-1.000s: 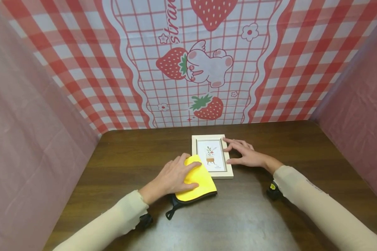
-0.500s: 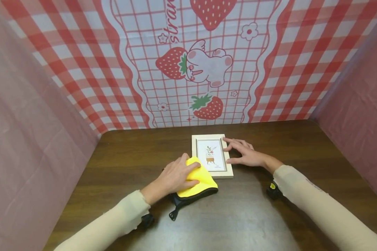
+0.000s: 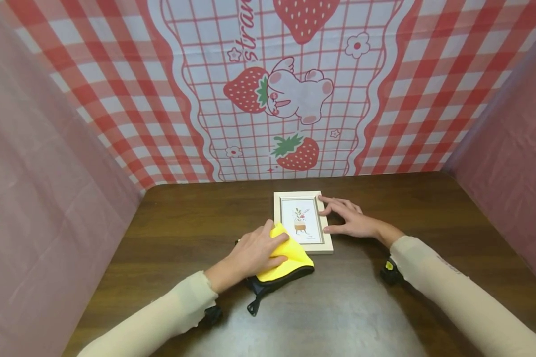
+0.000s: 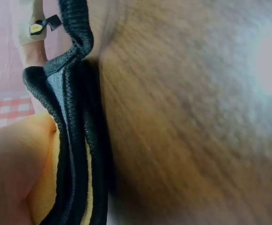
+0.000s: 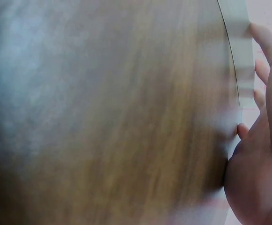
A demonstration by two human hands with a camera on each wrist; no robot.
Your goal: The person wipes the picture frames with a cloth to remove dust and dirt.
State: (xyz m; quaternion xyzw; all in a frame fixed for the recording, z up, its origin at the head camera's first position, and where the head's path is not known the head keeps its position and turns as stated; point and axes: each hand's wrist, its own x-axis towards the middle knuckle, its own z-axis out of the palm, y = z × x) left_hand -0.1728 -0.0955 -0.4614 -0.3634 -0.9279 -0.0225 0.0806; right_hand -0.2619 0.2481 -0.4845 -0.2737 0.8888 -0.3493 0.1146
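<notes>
A cream picture frame (image 3: pixel 327 246) with a potted-plant print lies flat near the back of the table. My left hand (image 3: pixel 252 252) grips a folded yellow cloth (image 3: pixel 297 257) with black trim, which covers the frame's lower left corner. From the cloth's near side sticks out a black hanging loop (image 3: pixel 253 306). In the left wrist view the dark layered edge of the cloth (image 4: pixel 79 150) shows beside the hand. My right hand (image 3: pixel 349 221) rests its fingertips and thumb along the frame's right side. The right wrist view shows those fingers (image 5: pixel 267 42) at the frame's pale edge (image 5: pixel 241 51).
The dark wooden table (image 3: pixel 339 317) reflects a bright patch of light at its near side. A red-and-white strawberry-print cloth (image 3: pixel 295 148) hangs behind it. Pink curtains (image 3: pixel 509 124) close off both sides.
My left hand and the yellow cloth have shifted a little to the right and toward me, and the cloth bunches up more. The right hand and the frame hold their place.
</notes>
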